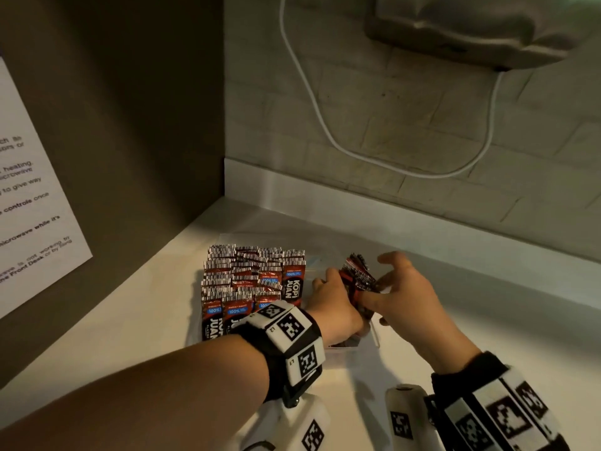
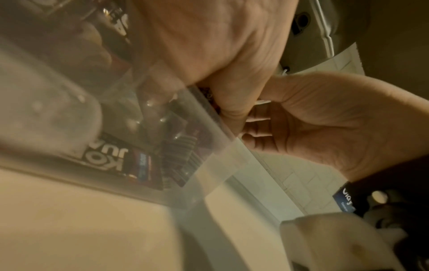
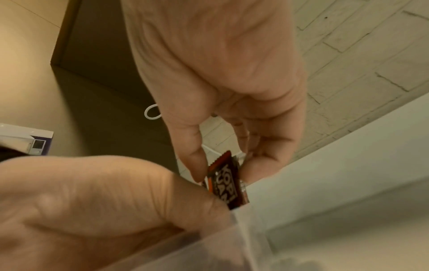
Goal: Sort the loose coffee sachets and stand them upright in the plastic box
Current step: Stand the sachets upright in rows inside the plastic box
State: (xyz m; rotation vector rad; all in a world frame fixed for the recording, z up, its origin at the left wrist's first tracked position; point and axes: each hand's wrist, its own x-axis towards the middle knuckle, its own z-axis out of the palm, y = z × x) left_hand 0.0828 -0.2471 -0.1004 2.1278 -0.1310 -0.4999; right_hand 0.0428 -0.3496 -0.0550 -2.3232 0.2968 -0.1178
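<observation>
Clutching one bundle of sachets (image 1: pixel 357 275) over the plastic box (image 1: pixel 374 340), both hands' grips, left hand (image 1: pixel 335 304) and right hand (image 1: pixel 406 288), clamp it.

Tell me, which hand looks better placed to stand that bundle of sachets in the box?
Probably the left hand: it grips the sachet bundle above the plastic box, beside the upright rows. The right hand only steadies it.

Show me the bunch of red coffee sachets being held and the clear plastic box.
bunch of red coffee sachets (image 1: pixel 357 275), head view, on its fanned top edges.
clear plastic box (image 2: pixel 223 157), left wrist view, on its near corner wall.
</observation>
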